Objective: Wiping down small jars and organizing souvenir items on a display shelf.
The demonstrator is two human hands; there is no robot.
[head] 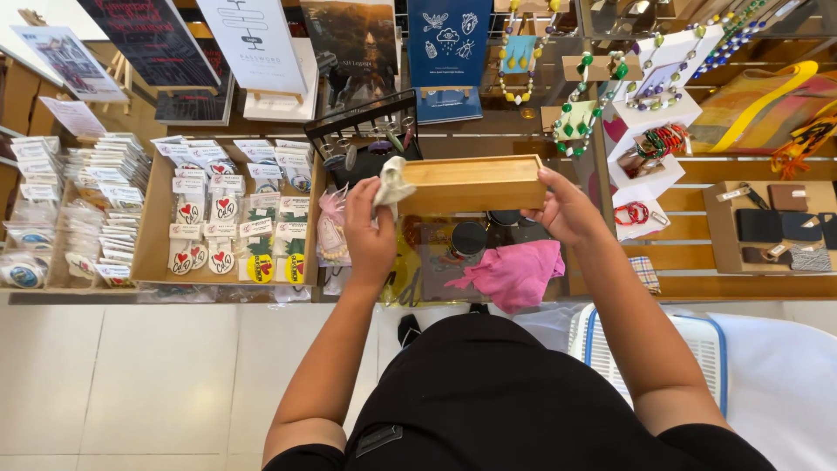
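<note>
A shallow wooden box (pixel 472 184) is held up above the display table, its open side facing away from me. My right hand (pixel 565 209) grips its right end. My left hand (pixel 370 228) holds a small crumpled white cloth (pixel 391 180) pressed against the box's left end. Below the box, on the table, lie a pink cloth (pixel 516 274) and a round black lid or tin (pixel 469 237).
A cardboard tray (pixel 153 228) of packaged stickers stands at left, with stacked packets further left. Behind the box is a black wire rack (pixel 359 131) of keyrings, with posters beyond. Beaded necklaces on white stands (pixel 656 109) and small pouches are at right. A white and blue basket (pixel 711 347) sits beside me.
</note>
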